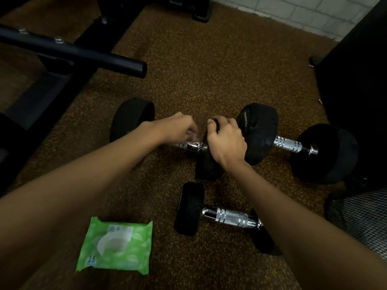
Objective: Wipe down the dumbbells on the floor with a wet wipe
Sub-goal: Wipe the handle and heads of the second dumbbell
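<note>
Three black dumbbells with chrome handles lie on the speckled floor. My right hand (227,139) grips the right head of the left dumbbell (132,116). My left hand (181,127) is closed over that dumbbell's chrome handle, with what looks like a blurred pale wet wipe (193,136) under the fingers. A second dumbbell (293,144) lies to the right, its near head touching my right hand. A smaller dumbbell (228,217) lies in front, partly hidden by my right forearm. A green pack of wet wipes (117,246) lies at the lower left.
A black metal frame with a round tube (83,53) crosses the upper left. A tall black block (360,84) stands at the right. White tiled wall (303,11) runs along the back. A dark mesh object (360,216) sits at the lower right.
</note>
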`<state>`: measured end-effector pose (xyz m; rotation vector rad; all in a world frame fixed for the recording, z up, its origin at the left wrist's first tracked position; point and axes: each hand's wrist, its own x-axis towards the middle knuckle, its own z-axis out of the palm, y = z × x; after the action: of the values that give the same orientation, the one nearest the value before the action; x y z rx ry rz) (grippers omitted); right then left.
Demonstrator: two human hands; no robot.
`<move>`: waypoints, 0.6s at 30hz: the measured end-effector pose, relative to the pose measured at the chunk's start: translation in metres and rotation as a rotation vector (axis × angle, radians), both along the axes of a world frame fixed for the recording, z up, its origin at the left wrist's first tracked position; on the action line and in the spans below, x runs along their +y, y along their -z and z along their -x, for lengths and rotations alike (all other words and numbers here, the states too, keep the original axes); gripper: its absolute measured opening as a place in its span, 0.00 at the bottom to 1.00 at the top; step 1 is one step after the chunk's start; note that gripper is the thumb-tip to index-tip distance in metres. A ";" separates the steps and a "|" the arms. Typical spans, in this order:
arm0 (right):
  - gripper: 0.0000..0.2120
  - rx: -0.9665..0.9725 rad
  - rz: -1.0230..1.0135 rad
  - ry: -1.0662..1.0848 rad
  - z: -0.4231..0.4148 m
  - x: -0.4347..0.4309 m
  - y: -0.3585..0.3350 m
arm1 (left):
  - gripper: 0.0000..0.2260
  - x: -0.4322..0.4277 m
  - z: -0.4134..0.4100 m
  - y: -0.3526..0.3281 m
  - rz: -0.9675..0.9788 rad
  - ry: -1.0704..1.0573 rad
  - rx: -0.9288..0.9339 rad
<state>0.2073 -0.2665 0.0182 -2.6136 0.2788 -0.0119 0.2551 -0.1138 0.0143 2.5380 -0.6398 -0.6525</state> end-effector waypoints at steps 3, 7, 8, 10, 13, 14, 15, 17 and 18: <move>0.20 0.007 -0.002 -0.002 -0.001 0.000 -0.001 | 0.07 -0.019 -0.001 0.007 -0.049 -0.089 0.002; 0.20 0.005 -0.010 -0.001 0.000 0.000 -0.001 | 0.05 -0.022 0.007 0.015 -0.028 -0.082 -0.029; 0.20 0.003 -0.010 -0.001 0.000 0.000 0.000 | 0.05 -0.016 0.010 0.011 0.009 -0.041 -0.022; 0.20 -0.005 -0.007 0.001 0.000 0.000 0.000 | 0.07 -0.002 0.017 0.000 0.062 0.030 0.007; 0.20 -0.010 -0.009 0.003 0.000 0.000 0.000 | 0.10 0.007 0.017 -0.007 0.073 0.018 0.008; 0.20 -0.007 -0.012 0.001 -0.001 -0.001 0.000 | 0.10 0.004 0.015 -0.007 0.043 0.002 -0.009; 0.20 -0.004 -0.016 0.001 -0.002 -0.001 0.000 | 0.10 -0.001 0.013 -0.006 0.014 -0.021 -0.023; 0.20 0.003 -0.025 0.004 -0.003 -0.001 0.000 | 0.10 -0.017 0.011 -0.005 -0.034 -0.115 -0.012; 0.20 0.004 -0.029 0.007 -0.004 -0.001 0.000 | 0.10 -0.026 0.012 -0.005 -0.057 -0.153 -0.005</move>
<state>0.2113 -0.2673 0.0185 -2.5838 0.2871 -0.0046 0.2426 -0.1400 0.0191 2.6101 -0.4285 -0.6186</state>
